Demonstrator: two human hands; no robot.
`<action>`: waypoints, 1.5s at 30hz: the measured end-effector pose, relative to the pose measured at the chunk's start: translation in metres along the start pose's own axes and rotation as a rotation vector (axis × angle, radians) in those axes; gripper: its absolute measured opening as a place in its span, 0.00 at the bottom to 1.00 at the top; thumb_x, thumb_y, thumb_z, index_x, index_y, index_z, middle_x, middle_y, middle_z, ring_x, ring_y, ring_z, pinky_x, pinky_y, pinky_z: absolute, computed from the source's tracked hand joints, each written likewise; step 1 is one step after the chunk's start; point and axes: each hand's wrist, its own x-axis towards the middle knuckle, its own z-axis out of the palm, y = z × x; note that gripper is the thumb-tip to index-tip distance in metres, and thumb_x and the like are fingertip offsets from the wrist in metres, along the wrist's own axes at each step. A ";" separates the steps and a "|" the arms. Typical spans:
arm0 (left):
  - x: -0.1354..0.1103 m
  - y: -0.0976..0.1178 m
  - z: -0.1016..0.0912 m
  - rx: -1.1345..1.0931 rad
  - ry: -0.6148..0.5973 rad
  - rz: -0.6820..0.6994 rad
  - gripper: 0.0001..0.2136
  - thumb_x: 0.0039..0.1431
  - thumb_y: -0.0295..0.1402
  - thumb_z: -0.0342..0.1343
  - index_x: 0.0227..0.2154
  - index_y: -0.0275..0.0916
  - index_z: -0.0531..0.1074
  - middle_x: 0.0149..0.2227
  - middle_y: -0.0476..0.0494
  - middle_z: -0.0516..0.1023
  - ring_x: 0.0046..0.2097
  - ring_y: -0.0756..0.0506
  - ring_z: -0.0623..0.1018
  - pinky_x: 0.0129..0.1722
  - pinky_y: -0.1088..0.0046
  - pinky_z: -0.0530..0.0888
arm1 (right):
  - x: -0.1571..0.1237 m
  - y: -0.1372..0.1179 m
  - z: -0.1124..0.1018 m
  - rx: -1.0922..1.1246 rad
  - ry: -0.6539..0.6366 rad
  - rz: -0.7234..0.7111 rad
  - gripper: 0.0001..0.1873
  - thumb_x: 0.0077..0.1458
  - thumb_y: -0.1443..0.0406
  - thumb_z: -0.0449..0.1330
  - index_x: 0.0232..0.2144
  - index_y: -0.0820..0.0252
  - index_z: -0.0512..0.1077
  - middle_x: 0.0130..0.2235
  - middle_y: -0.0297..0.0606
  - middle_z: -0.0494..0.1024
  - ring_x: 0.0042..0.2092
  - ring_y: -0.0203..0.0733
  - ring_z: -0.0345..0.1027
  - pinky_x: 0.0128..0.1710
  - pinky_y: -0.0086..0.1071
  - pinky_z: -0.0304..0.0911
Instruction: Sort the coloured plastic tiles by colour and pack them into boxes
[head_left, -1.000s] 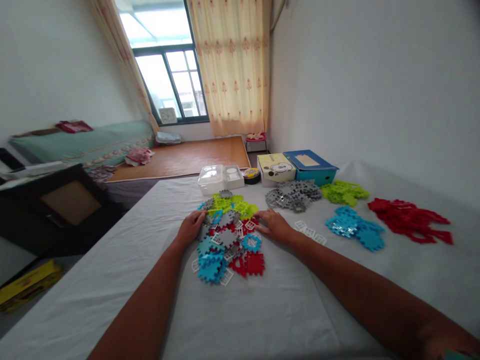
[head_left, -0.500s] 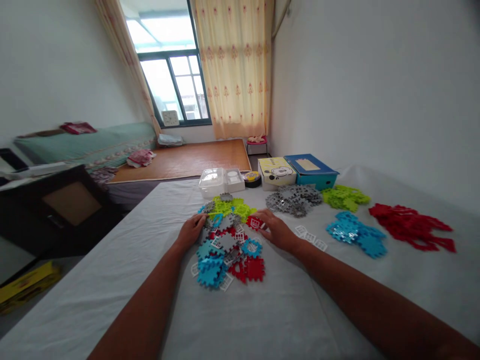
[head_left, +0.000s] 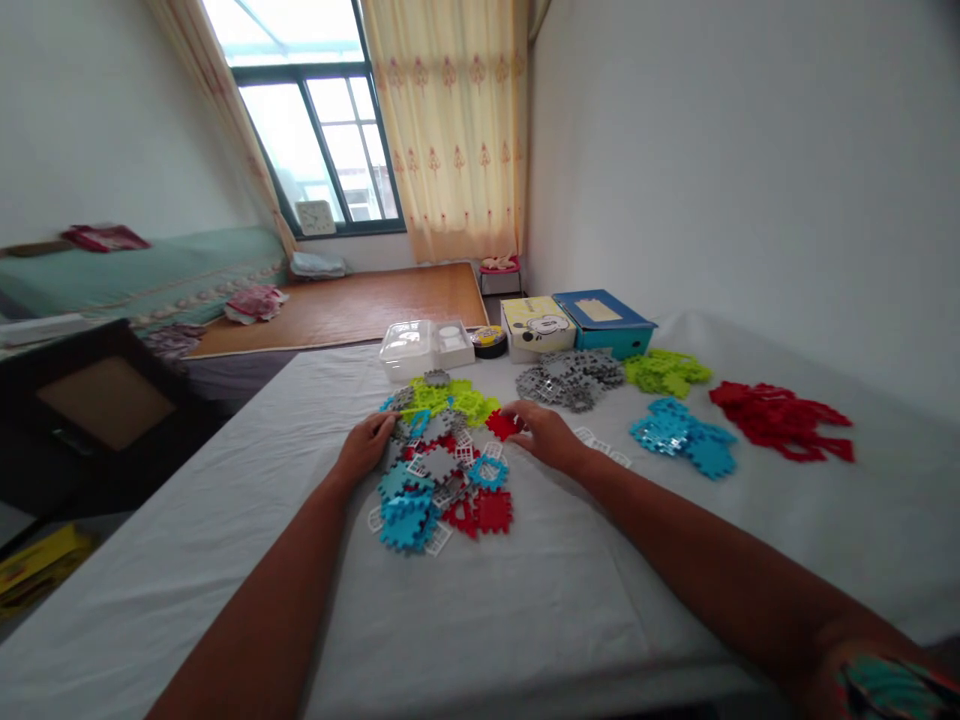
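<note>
A mixed pile of toothed plastic building plates lies before me, with grey plates [head_left: 439, 463], blue plates [head_left: 409, 520], red plates [head_left: 493, 510] and lime-green plates [head_left: 454, 400]. My left hand [head_left: 365, 443] rests at the pile's left edge with its fingers drawn together. A thin lime-green bar shows at those fingertips; whether they grip it is unclear. At the pile's right side, my right hand [head_left: 551, 437] holds a red toothed plate [head_left: 501, 425] between thumb and fingers. Just below that plate is a white lattice window piece [head_left: 491, 452].
Sorted by colour to the right are a grey heap [head_left: 574, 378], a lime-green heap [head_left: 667, 372], a blue heap [head_left: 682, 435] and a red heap [head_left: 780, 420]. White lattice pieces [head_left: 600, 445] lie near my right wrist. Behind stand a clear plastic box [head_left: 409, 350], black-and-yellow tape roll [head_left: 490, 342], yellow box [head_left: 536, 330] and blue box [head_left: 604, 320].
The view has shifted, so everything sits higher and further left. The white lattice piece that lay over the red plate at my right hand is now below it. My left hand stays by the pile.
</note>
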 end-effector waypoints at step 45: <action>0.000 0.000 0.001 -0.004 0.005 -0.025 0.23 0.58 0.49 0.44 0.42 0.40 0.76 0.48 0.42 0.79 0.51 0.41 0.74 0.55 0.64 0.67 | -0.023 -0.001 -0.009 0.345 -0.095 0.079 0.33 0.46 0.66 0.66 0.55 0.56 0.64 0.54 0.46 0.68 0.45 0.41 0.70 0.41 0.36 0.71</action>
